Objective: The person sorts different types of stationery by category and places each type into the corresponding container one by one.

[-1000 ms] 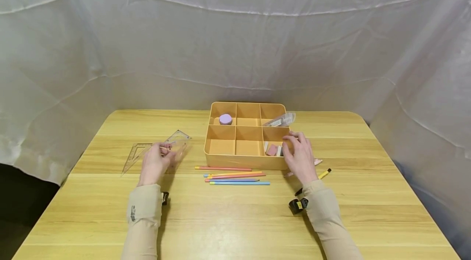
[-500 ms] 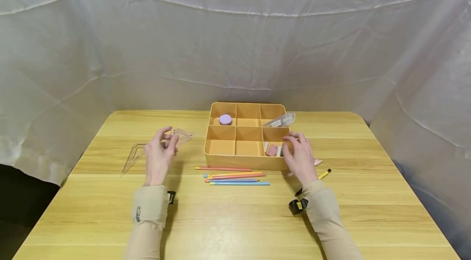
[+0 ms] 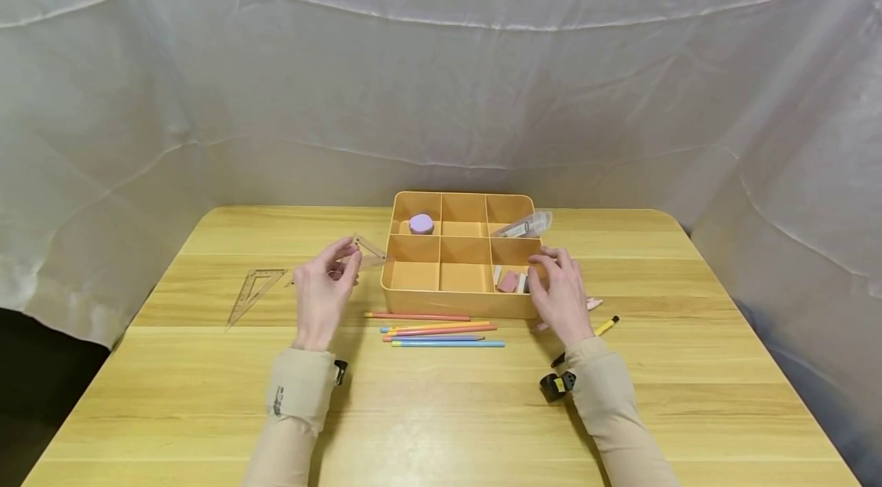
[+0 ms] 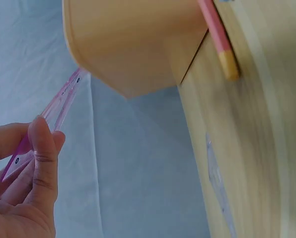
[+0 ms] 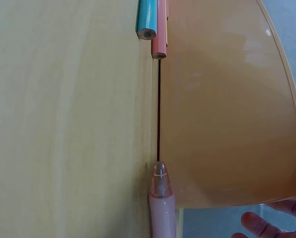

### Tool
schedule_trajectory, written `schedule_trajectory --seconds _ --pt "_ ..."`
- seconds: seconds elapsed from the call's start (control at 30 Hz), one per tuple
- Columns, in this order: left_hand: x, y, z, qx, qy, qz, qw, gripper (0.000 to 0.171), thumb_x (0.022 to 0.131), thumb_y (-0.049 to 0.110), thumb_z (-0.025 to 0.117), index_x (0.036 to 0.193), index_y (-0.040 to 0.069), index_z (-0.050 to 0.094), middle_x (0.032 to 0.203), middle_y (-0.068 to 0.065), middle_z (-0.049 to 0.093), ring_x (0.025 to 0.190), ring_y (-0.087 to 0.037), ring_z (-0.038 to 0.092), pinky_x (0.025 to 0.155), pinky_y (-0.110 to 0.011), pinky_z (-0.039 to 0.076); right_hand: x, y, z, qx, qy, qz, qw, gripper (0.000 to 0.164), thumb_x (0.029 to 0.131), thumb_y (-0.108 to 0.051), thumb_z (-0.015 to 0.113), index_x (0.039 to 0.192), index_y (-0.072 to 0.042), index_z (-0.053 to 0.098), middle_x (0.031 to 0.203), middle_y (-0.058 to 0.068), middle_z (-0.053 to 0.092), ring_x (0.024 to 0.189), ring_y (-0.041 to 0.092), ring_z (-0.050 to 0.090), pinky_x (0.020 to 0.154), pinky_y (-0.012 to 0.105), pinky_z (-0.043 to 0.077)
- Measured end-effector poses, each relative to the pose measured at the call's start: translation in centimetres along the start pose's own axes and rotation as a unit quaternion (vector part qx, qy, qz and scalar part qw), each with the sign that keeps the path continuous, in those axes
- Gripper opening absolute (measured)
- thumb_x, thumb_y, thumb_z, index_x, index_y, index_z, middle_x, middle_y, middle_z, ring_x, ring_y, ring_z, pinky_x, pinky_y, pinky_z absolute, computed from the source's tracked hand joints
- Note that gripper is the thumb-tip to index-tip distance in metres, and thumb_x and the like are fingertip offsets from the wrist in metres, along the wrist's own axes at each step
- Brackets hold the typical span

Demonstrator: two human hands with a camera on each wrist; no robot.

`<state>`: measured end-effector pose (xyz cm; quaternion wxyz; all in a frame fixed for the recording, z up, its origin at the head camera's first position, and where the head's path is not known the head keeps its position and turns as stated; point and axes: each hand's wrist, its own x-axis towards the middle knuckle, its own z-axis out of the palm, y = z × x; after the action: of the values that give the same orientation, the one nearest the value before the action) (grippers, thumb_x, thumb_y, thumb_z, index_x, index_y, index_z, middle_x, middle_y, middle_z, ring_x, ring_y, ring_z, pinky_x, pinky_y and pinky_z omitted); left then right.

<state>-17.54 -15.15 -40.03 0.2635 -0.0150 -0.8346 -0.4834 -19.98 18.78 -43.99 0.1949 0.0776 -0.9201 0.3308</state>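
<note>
My left hand (image 3: 322,302) pinches a clear set square (image 3: 372,253) between thumb and fingers, just left of the yellow organizer box (image 3: 427,299). In the left wrist view that set square (image 4: 63,101) looks pink, and its far tip is close to the box edge. My right hand (image 3: 563,303) holds the box's right wall, thumb and index finger over the front right compartment. That compartment holds a pink eraser (image 3: 508,282) and white ones. In the right wrist view only some fingers (image 5: 259,225) show, past the box's corner.
Another set square (image 3: 253,294) lies at the left. Several pencils (image 3: 448,344) lie before the box. A pink pen (image 5: 162,213) and a yellow-black pen (image 3: 608,325) are near my right hand. A purple round item (image 3: 421,224) and a clear packet (image 3: 527,226) sit in back compartments.
My left hand has lifted the set square and carried it right, up to the box's left side. My right hand stays where it was on the box.
</note>
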Motion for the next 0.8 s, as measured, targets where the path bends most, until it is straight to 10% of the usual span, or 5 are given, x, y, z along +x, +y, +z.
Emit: schedule_trajectory --seconds 0.8 --pt "-0.6 0.2 1.1 0.060 -0.086 -0.011 0.9944 0.027 0.095 0.008 0.067 0.119 -0.004 0.071 0.110 -0.020 0.076 0.082 -0.029 0.076 0.062 -0.023 0.057 0.1 0.0 -0.1 -0.003 -0.010 0.011 1.000 0.023 0.096 -0.008 0.062 0.114 0.003 0.070 0.135 0.023 0.056 0.115 0.042 0.052 0.097 0.054 0.044"
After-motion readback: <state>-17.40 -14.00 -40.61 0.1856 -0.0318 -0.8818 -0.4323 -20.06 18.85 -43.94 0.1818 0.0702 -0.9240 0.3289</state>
